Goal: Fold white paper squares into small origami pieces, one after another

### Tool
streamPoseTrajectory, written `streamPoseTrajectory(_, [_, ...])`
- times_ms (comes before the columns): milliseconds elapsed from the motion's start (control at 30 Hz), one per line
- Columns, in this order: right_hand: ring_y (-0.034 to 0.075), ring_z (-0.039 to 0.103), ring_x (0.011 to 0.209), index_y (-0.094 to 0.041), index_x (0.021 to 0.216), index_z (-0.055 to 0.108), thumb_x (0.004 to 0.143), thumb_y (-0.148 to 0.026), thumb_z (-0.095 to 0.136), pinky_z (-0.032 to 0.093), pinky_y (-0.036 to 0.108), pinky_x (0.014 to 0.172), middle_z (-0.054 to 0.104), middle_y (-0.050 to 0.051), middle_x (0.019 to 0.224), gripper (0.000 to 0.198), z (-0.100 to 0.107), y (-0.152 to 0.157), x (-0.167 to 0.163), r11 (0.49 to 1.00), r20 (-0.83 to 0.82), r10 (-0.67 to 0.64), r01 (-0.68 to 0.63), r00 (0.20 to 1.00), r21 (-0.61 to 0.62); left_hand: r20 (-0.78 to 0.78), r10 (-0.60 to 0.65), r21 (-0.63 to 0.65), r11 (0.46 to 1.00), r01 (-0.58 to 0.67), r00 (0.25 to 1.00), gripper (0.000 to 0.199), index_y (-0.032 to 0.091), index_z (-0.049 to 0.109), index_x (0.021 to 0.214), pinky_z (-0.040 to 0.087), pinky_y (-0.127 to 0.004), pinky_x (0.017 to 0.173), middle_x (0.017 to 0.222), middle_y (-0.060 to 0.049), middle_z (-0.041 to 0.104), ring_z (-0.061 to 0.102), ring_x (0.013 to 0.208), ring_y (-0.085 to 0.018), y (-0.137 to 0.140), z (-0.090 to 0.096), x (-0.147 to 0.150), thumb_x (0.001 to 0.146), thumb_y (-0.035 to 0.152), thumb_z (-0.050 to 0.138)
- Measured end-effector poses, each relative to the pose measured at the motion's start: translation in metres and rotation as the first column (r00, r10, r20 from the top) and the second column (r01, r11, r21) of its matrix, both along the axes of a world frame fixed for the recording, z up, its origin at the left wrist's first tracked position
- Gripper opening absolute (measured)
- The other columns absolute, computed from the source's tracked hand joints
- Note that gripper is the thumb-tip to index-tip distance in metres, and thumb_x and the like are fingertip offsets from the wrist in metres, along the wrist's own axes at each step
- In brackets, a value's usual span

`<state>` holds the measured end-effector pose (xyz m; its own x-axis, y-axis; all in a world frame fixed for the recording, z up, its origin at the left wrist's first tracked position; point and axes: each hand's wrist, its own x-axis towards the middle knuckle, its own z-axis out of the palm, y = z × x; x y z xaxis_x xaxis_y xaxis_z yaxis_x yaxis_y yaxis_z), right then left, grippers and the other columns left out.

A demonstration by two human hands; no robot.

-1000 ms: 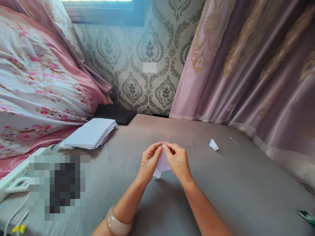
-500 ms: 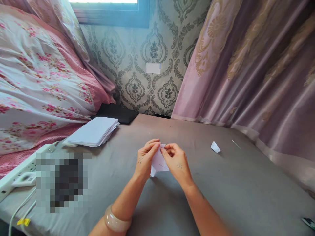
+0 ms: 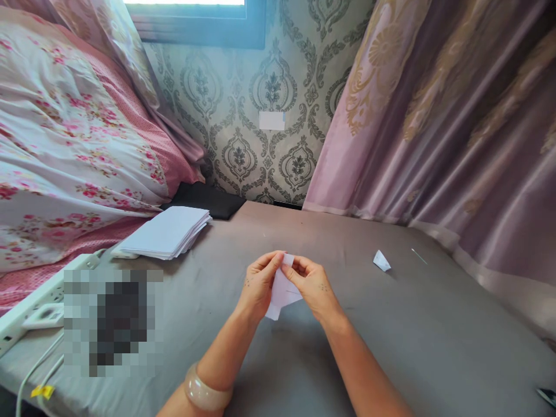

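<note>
Between my two hands is a white sheet of folded paper (image 3: 284, 291), held a little above the grey-covered surface. My left hand (image 3: 260, 281) pinches its upper edge, thumb on top. Close beside it, my right hand (image 3: 313, 282) grips the same edge with thumb and fingers. The paper's lower end hangs free toward me, with a crease or line across it and a narrow flap at the lower left. The fingertips behind the paper are partly hidden. A pale bangle (image 3: 207, 389) is round my left forearm.
A stack of white paper (image 3: 167, 231) lies at the back left, near a black flat item (image 3: 212, 200). A white power strip (image 3: 41, 301) with cables lies at the left edge. Right of my hands are a small folded paper piece (image 3: 381, 260) and a thin white stick (image 3: 419, 256).
The paper has turned and tilted slightly between my hands, and its lower flap now hangs lower and shows more. Both hands keep their hold, with fingers slightly shifted.
</note>
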<state>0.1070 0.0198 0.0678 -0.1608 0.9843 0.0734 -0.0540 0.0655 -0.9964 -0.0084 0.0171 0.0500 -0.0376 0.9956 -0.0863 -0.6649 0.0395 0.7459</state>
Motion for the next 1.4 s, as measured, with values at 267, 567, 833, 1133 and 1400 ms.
streamPoseTrajectory(267, [0.012,0.056,0.063,-0.017,0.100,0.068,0.073,-0.039,0.068,0.045,0.024,0.059,0.066,0.001,0.074,0.034,0.0019,-0.0025,-0.0023,0.992,0.044,-0.106,0.102,0.993,0.074,-0.043,0.006,0.035,0.999,-0.004,0.999,0.022,0.014,0.070,0.080,0.048,-0.023,0.068,0.078,-0.005,0.070,0.062,0.069,-0.012,0.0004,0.0006,-0.0008,0.066,0.028,0.078])
streamPoseTrajectory(567, [0.013,0.056,0.070,-0.019,0.106,0.067,0.080,-0.034,0.061,0.046,0.026,0.067,0.064,0.002,0.085,0.030,0.0000,-0.0018,-0.0003,0.964,0.220,-0.117,0.058,0.969,0.258,0.012,0.010,0.003,1.000,-0.010,1.000,0.022,0.013,0.069,0.075,0.047,-0.022,0.065,0.071,-0.003,0.069,0.062,0.065,-0.012,-0.0002,0.0028,-0.0019,0.062,0.026,0.080])
streamPoseTrajectory(833, [0.013,0.056,0.073,-0.022,0.111,0.066,0.083,-0.033,0.058,0.047,0.026,0.070,0.060,0.002,0.085,0.031,0.0010,-0.0037,-0.0026,0.954,0.268,-0.114,0.030,0.957,0.298,0.034,0.001,-0.015,1.000,0.000,0.999,0.023,0.013,0.069,0.071,0.047,-0.025,0.062,0.066,-0.003,0.068,0.062,0.061,-0.014,-0.0014,0.0067,-0.0037,0.059,0.028,0.081])
streamPoseTrajectory(1133, [0.016,0.056,0.083,-0.020,0.118,0.062,0.090,-0.024,0.046,0.047,0.030,0.078,0.060,0.005,0.087,0.033,-0.0030,-0.0078,-0.0055,0.831,0.454,-0.268,-0.035,0.850,0.555,0.003,0.015,0.047,0.999,-0.015,1.000,0.017,0.013,0.069,0.071,0.047,-0.024,0.065,0.065,-0.002,0.067,0.060,0.060,-0.011,0.0011,-0.0002,-0.0065,0.065,0.026,0.078])
streamPoseTrajectory(1400, [0.020,0.053,0.088,-0.019,0.130,0.053,0.092,-0.022,0.038,0.046,0.034,0.080,0.060,0.008,0.090,0.040,-0.0011,-0.0099,-0.0007,0.750,0.641,-0.415,-0.156,0.646,0.643,-0.020,0.031,0.102,0.994,-0.029,0.999,0.014,0.011,0.072,0.078,0.046,-0.022,0.069,0.072,-0.004,0.068,0.059,0.066,-0.010,0.0013,-0.0011,-0.0069,0.068,0.022,0.074])
